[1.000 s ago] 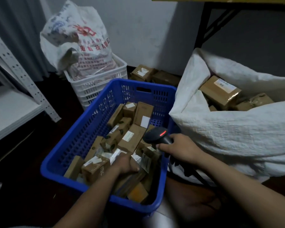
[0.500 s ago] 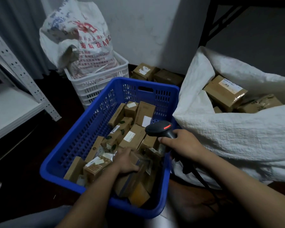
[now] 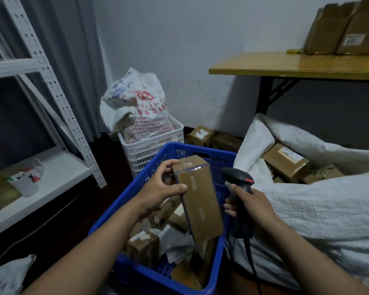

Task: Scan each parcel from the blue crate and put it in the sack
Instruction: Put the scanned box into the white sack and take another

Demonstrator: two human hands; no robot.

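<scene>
My left hand (image 3: 160, 188) grips a long brown cardboard parcel (image 3: 198, 201) by its upper left edge and holds it above the blue crate (image 3: 119, 207). The parcel's plain taped face is toward me. Just right of it, my right hand (image 3: 249, 201) holds a black barcode scanner (image 3: 239, 177) with a red mark on its head; its cable hangs down. Several more brown parcels (image 3: 145, 245) lie in the crate. The white sack (image 3: 320, 211) stands open at the right with several parcels (image 3: 285, 160) inside.
A white crate (image 3: 153, 145) with a printed white bag (image 3: 136, 107) stands behind the blue crate. Two boxes (image 3: 202, 135) lie on the floor by the wall. A white metal shelf (image 3: 41, 175) is at the left. A wooden table (image 3: 296, 64) with cartons is above the sack.
My left hand has lifted a long parcel out of the blue crate and raised it beside the scanner. The view has tilted upward. My right hand still holds the scanner.
</scene>
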